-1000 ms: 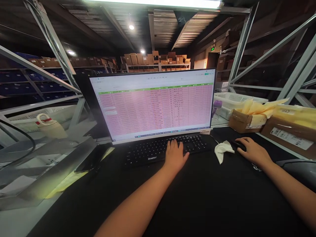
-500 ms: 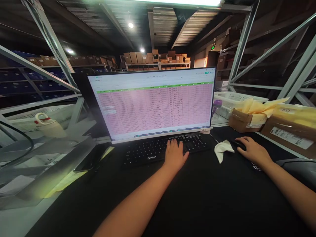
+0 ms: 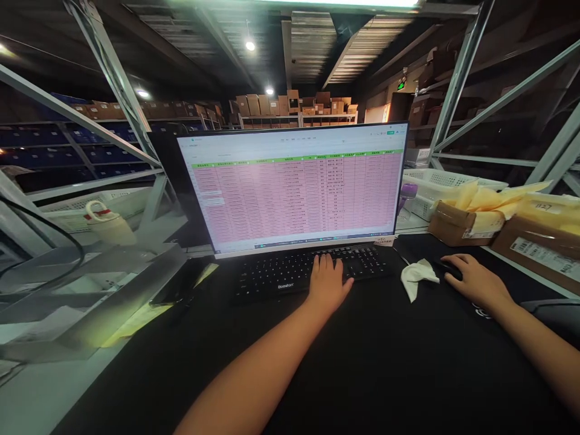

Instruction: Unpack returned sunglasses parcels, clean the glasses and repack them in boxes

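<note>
Beyond a black desk mat (image 3: pixel 353 362), a monitor (image 3: pixel 301 190) shows a pink spreadsheet (image 3: pixel 272 202); on the keyboard (image 3: pixel 276 275) the left hand (image 3: pixel 327 283) lies loosely spread; the right hand (image 3: pixel 483 281) cups the mouse (image 3: pixel 452 270). Only the view has swung slightly left; handwork seems unbroken.

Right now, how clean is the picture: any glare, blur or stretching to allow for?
Head view: ceiling light blown out, pale glare on the monitor; head view, left side: bottle soft and slanted; head view, centre: keyboard fairly sharp; head view, right: black mouse merges into dark surroundings.
</note>
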Demonstrator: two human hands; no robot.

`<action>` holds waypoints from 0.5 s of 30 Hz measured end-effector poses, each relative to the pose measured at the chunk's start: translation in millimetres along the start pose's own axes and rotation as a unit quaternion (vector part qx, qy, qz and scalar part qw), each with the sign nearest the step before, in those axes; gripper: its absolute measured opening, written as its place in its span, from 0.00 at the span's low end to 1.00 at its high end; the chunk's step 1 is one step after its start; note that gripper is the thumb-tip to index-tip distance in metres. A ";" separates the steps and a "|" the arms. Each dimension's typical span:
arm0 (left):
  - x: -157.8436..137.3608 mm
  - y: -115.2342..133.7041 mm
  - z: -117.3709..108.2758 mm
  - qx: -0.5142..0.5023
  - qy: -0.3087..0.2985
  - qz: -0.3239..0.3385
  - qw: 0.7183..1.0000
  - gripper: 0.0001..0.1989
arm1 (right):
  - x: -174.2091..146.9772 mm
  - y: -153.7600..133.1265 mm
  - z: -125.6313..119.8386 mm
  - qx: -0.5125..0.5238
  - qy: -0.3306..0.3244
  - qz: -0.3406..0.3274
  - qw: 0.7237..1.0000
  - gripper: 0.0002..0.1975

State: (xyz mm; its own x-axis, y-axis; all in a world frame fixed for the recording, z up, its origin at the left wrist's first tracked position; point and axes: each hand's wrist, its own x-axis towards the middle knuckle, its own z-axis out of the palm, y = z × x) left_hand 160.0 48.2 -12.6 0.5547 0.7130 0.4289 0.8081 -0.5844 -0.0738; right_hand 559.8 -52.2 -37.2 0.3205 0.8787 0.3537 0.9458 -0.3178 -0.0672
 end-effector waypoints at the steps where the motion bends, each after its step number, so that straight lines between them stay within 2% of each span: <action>1: -0.3 0.3 -0.7 0.003 0.000 -0.001 1.000 0.30 | 0.5 0.3 0.5 0.001 -0.001 0.000 1.000 0.27; 15: -1.8 1.0 -5.8 0.000 -0.012 -0.007 1.000 0.32 | 10.4 18.0 19.3 -0.012 0.019 -0.008 1.000 0.32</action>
State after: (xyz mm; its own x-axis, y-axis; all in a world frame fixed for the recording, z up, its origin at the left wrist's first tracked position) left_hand 158.6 44.0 -8.2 0.5477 0.7302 0.4085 0.8159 -0.5743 -0.0671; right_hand 581.2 -41.9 -52.7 0.3035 0.8693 0.3902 0.9487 -0.3136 -0.0393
